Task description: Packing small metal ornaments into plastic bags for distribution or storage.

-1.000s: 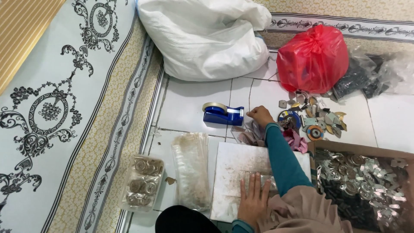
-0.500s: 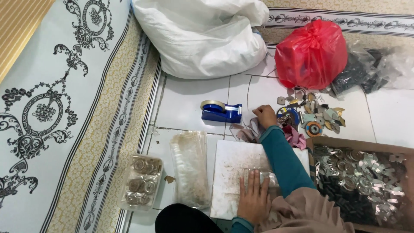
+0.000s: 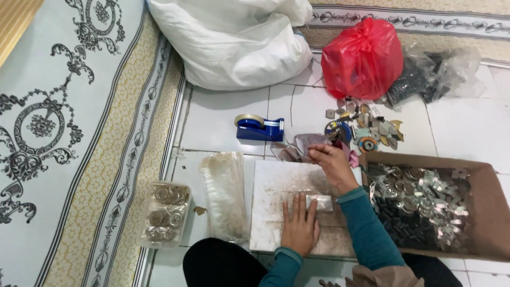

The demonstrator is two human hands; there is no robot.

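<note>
On the white board (image 3: 276, 183), right hand (image 3: 332, 165) drawn back from the scraps, fingers pinched, left hand (image 3: 300, 226) flat on clear packet (image 3: 319, 201).

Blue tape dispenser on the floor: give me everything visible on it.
The tape dispenser is a dark blue, plastic-looking desk type with a roll of pale tape mounted at its left end. It sits upright on the white tiled floor, below the big white sack and left of the scattered small parts. Neither hand touches it; the right hand is nearest.
</note>
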